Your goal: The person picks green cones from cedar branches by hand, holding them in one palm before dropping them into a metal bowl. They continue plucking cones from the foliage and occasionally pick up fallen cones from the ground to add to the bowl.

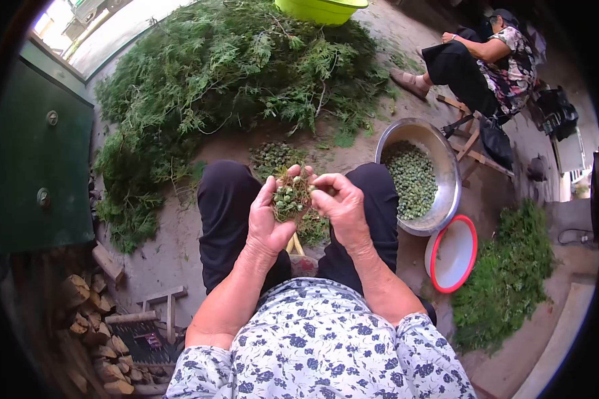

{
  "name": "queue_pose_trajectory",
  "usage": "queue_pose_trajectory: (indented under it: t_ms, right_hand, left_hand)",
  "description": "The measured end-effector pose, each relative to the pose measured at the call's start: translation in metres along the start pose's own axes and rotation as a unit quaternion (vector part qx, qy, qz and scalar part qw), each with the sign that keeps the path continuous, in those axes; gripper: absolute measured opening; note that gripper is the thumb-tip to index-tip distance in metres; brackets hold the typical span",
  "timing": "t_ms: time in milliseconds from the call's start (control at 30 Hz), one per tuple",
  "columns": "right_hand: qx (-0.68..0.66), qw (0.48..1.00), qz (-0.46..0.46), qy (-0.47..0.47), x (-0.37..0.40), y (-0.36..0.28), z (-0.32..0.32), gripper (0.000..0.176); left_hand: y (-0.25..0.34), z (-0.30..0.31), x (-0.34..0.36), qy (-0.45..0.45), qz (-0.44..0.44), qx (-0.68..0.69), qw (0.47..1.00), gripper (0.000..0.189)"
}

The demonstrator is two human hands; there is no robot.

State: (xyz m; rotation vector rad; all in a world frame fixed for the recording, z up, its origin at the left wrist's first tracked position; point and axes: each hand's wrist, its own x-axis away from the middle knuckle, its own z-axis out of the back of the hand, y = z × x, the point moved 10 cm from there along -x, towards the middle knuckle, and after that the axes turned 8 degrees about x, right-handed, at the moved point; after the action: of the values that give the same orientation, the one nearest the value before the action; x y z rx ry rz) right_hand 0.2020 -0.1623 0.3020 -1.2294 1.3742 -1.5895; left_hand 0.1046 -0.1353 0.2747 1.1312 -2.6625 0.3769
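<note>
In my left hand point(271, 216) lies a small clump of green seed cones point(287, 199) with thin brownish twigs, the fingers curled up around it. My right hand point(343, 207) is at the clump's right edge, thumb and forefinger pinched together near a small round green cone. Between my knees, a pile of similar cones point(273, 156) lies on the ground. A metal basin point(451, 166) beside my right knee holds many loose green cones point(409, 179).
A large heap of cut evergreen branches point(233, 73) spreads in front, with a lime-green tub point(323, 12) behind it. A red-rimmed white basin point(456, 256) and more greenery point(502, 279) are at right. Another person point(492, 63) sits back right. Split firewood point(103, 319) is lower left.
</note>
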Motion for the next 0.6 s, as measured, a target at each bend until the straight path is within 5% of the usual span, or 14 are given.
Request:
queue_pose_trajectory:
  t_ms: [33,133,200,233,300,600]
  right_hand:
    - [-0.141,0.989,-0.018,-0.039,-0.001,0.002,-0.002,0.014]
    - [-0.277,0.959,-0.047,-0.029,-0.005,-0.003,-0.003,0.013]
    - [-0.111,0.992,-0.060,-0.015,-0.007,0.003,0.002,0.011]
    - [0.090,0.994,0.050,0.021,-0.007,-0.021,0.007,0.011]
    - [0.263,0.927,0.260,0.058,0.002,-0.063,-0.006,0.016]
    - [0.267,0.934,0.233,0.042,0.002,-0.044,-0.015,0.018]
  left_hand:
    - [0.001,-0.001,0.000,-0.001,-0.001,0.001,1.000,0.043]
    - [0.002,-0.004,0.004,-0.021,0.007,-0.026,0.999,0.041]
    - [0.006,0.017,0.003,0.064,-0.006,-0.056,0.996,0.042]
    - [0.005,0.017,0.002,0.046,0.000,-0.049,0.998,0.042]
    - [0.002,0.017,0.001,0.035,0.010,-0.043,0.998,0.041]
    - [0.001,0.020,0.004,0.044,0.018,-0.050,0.998,0.039]
